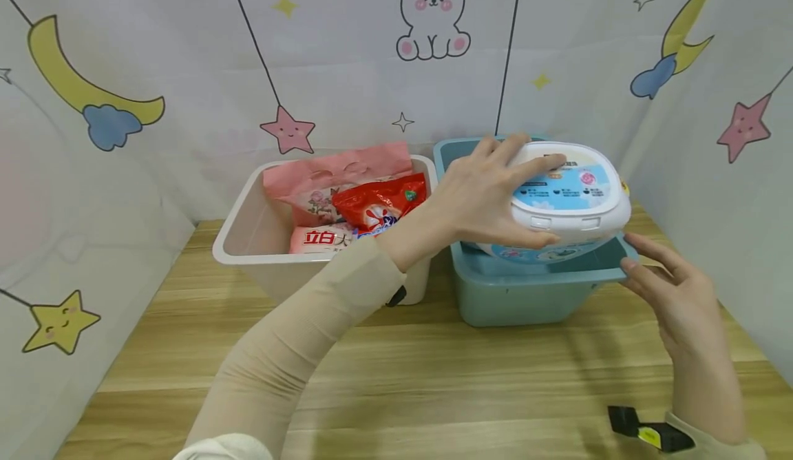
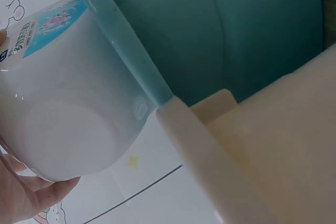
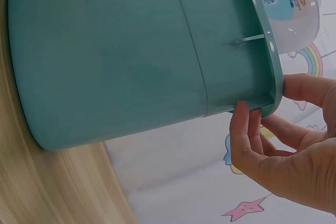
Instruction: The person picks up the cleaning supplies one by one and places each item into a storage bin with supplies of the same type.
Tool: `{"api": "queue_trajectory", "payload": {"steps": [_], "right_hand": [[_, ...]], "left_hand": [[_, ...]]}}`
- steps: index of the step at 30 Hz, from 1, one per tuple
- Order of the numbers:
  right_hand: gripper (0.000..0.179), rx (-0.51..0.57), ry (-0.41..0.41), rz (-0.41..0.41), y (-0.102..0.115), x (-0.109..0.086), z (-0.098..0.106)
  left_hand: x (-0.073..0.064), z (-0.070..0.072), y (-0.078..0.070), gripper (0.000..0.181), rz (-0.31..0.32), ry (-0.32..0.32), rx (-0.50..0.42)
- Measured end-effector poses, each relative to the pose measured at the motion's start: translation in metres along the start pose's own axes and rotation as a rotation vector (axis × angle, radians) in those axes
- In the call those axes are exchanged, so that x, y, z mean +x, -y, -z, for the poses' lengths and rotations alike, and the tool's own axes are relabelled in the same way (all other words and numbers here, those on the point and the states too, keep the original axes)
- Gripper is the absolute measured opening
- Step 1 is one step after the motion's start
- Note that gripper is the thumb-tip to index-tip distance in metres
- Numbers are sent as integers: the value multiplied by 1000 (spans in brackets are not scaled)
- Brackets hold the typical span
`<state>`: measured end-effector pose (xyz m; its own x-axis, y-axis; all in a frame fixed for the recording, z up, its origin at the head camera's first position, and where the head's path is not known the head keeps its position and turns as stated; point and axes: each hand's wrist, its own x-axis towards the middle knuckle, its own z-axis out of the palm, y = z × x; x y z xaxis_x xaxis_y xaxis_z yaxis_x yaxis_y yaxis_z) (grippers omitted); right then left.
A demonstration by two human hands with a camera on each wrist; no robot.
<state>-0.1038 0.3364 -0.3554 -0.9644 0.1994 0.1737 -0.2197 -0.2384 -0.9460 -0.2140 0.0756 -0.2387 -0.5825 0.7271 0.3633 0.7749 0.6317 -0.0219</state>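
Note:
My left hand [image 1: 486, 195] grips a white plastic tub [image 1: 573, 195] with a blue printed label, fingers across its lid and thumb along its near side. The tub is tilted, over the mouth of a teal plastic bin [image 1: 517, 298]. From the left wrist view, the tub's smooth white base [image 2: 73, 129] shows, with fingertips curled at its edge. My right hand [image 1: 681, 295] holds the bin's front right rim corner. In the right wrist view its fingers [image 3: 241, 129] pinch that rim from above and below. The bin stands upright on the table.
Left of the teal bin, a whitish bin [image 1: 248, 253] holds a pink bag [image 1: 347, 167], a red packet [image 1: 378, 202] and a pale pink pack [image 1: 312, 239]. Both stand on a wood-grain table [image 1: 434, 384]. Behind hangs a white curtain [image 1: 359, 54] with printed cartoons.

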Motion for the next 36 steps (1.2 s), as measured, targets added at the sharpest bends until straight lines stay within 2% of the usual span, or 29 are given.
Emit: {"api": "queue_trajectory", "payload": {"steps": [12, 23, 36], "right_hand": [[40, 0, -6, -11, 2, 0, 0], [39, -8, -4, 3, 2, -1, 1], [39, 10, 6, 20, 0, -1, 1]], "left_hand": [[3, -4, -1, 86, -25, 18, 33], [7, -10, -4, 84, -44, 84, 32], [8, -17, -5, 85, -39, 167, 37]]}}
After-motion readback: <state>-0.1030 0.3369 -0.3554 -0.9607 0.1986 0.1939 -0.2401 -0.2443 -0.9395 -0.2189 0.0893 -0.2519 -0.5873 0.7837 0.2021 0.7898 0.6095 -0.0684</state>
